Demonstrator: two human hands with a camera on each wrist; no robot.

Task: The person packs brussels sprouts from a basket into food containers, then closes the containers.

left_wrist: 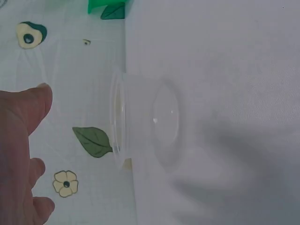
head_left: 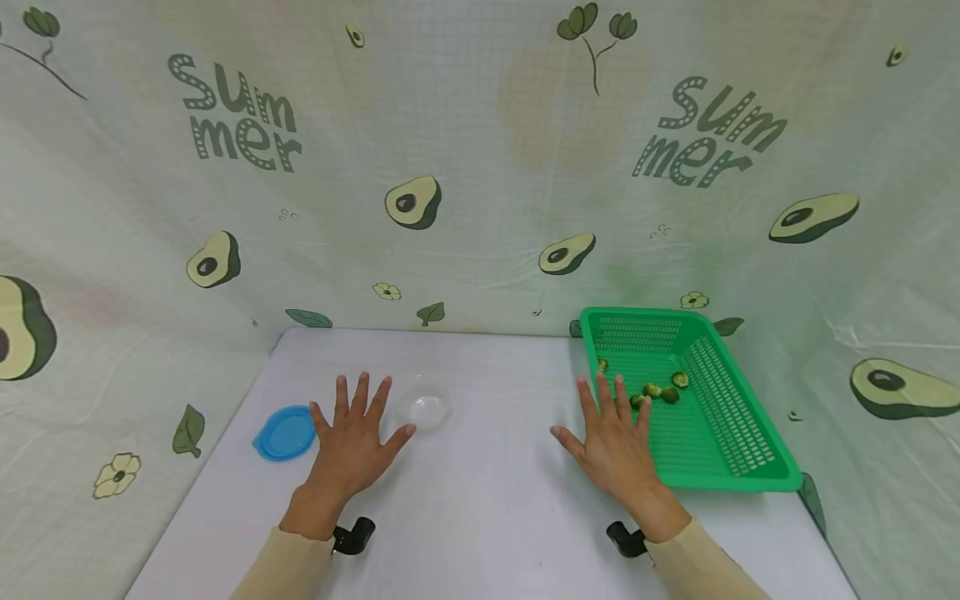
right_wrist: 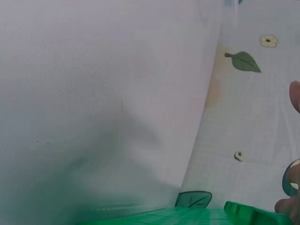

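My left hand (head_left: 351,450), fingers spread, hovers over the table between a blue lid (head_left: 286,433) on its left and a clear plastic container (head_left: 428,408) on its right. In the left wrist view that clear container (left_wrist: 140,117) stands upright, apart from the thumb and fingers. My right hand (head_left: 618,450) is spread too, holding nothing, beside the left wall of a green plastic basket (head_left: 750,417). Its fingertips overlap the basket's edge in the head view. Several small green Brussels sprouts (head_left: 670,396) lie inside the basket, some partly hidden by the hand.
A white table (head_left: 487,517) carries all these things. Behind it and at both sides hangs a pale cloth (head_left: 480,125) printed with avocados, leaves and lettering. A black wrist camera (head_left: 354,536) is strapped at the left wrist, another (head_left: 626,540) at the right.
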